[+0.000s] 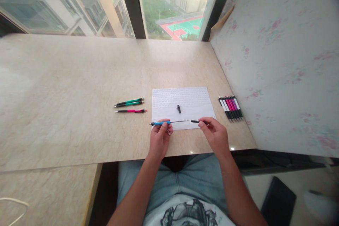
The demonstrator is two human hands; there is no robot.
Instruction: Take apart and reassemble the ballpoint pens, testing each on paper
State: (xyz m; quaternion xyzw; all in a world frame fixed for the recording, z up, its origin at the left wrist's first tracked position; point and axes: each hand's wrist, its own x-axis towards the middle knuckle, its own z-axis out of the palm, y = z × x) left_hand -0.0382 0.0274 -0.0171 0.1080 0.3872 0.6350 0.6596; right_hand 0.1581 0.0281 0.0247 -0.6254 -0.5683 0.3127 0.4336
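My left hand [160, 137] is closed around the blue barrel of a ballpoint pen [160, 123], whose thin refill sticks out bare to the right. Pinched in my right hand [215, 134] is a black pen grip section [195, 121], held apart from the refill's tip and roughly in line with it. Both hands are above the lower edge of a sheet of paper [164, 104] covered in faint lines of writing. On that sheet, just beyond my hands, lies a small black piece [179, 109] with a side tab; its exact kind is unclear.
Two green pens [129, 102] and a pink pen [132, 111] lie to the left of the paper. At right, several white, pink and purple pens [230, 107] lie side by side near the flowered wall [286, 60]. Windows stand behind the marbled counter [79, 77].
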